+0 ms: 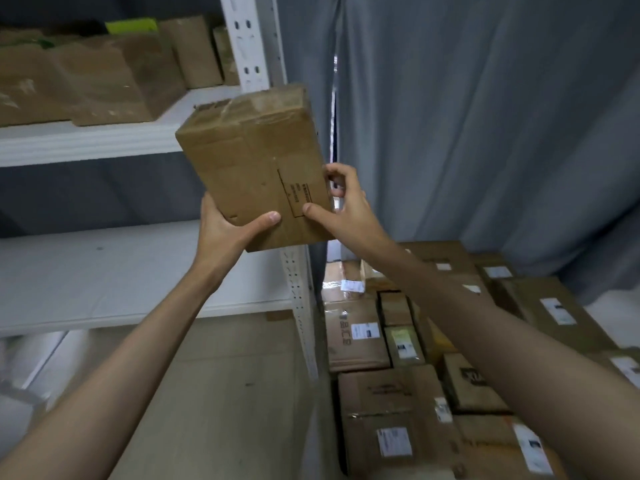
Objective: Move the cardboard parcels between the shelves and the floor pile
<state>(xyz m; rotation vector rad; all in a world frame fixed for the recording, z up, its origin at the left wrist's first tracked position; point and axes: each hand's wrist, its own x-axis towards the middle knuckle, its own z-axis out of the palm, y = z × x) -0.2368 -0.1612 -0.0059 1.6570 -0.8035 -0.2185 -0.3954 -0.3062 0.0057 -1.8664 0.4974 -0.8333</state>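
- Cardboard parcel (256,168), one, is held up in the air between both hands, just in front of the right-hand post of the white shelving (86,142).
- Left hand (225,230) grips its lower left corner, thumb curled across the front face.
- Right hand (343,199) pinches its lower right edge, thumb in front and fingers curled behind.
- Shelved parcels (114,77): about four on the upper shelf, far left.
- Floor pile (398,393): over ten labelled boxes, near right, before a grey curtain (485,116).

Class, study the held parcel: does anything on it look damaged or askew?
The parcel, held tilted in both hands, has a crumpled top end: the tape there is wrinkled and the flap edge looks frayed. Its printed panel sits sideways. Nothing is spilled.
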